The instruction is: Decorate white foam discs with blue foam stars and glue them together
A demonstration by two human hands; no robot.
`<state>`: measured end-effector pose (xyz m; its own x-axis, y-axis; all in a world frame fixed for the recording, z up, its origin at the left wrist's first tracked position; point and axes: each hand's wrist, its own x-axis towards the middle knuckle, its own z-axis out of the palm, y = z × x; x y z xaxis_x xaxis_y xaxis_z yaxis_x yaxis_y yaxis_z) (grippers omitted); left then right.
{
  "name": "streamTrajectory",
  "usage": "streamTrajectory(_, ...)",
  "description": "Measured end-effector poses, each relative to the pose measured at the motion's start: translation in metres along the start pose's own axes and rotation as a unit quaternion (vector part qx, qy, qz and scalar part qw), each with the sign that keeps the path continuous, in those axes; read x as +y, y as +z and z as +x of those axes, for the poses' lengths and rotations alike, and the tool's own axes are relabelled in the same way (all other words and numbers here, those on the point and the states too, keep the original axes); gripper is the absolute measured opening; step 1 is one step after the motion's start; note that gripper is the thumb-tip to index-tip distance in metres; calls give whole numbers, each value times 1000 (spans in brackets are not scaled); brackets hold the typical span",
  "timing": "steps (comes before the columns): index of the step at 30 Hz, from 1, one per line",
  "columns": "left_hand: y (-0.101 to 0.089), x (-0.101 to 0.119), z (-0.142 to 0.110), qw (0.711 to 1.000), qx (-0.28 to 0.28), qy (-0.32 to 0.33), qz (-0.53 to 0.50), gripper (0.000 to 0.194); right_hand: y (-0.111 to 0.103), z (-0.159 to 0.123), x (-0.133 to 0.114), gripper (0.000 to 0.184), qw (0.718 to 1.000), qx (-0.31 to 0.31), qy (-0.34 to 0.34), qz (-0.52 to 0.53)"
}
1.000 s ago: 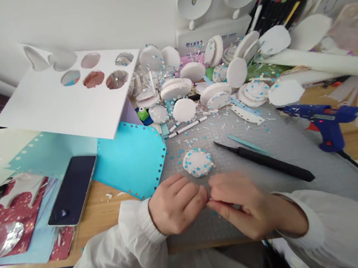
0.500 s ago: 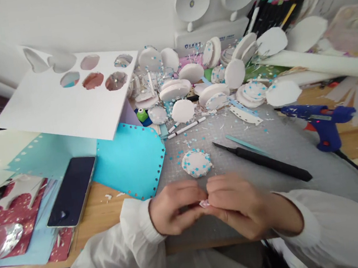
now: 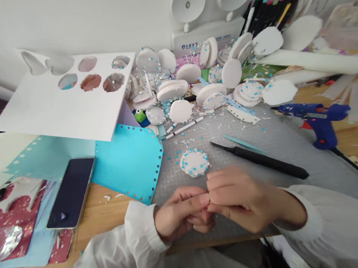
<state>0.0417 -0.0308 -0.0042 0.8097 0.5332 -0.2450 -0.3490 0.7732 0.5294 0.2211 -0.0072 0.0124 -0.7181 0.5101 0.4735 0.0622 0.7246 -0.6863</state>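
My left hand (image 3: 182,212) and my right hand (image 3: 239,200) meet at their fingertips above the grey cutting mat (image 3: 185,237), near the table's front edge. Both are closed in a pinch. Whatever lies between the fingers is hidden or too small to name. Just beyond them sits a round white paper disc stack (image 3: 194,163) edged with small blue stars. A black craft knife (image 3: 267,162) lies to the right of it, its blade pointing to the far left. Beside the knife is a thin teal paper strip (image 3: 243,143).
At the right lies a blue glue gun (image 3: 319,121) with its cord. A bright blue punched sheet (image 3: 128,162) and a phone (image 3: 71,193) are on the left. White paper discs (image 3: 181,110) crowd the back, beside a white board (image 3: 48,111) with cut holes.
A small pinkish-white piece that showed between my fingertips is now out of sight. My left hand has turned, its thumb now on top. The view has shifted slightly.
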Motion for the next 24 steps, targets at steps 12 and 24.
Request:
streamTrajectory(12, 7, -7, -2, 995, 57, -1, -84, 36, 7, -1, 0, 30, 978, 60, -108, -166)
streamTrajectory(24, 7, -7, -3, 992, 30, 5, -124, 31, 2, -4, -4, 16, 921, 64, -207, -323)
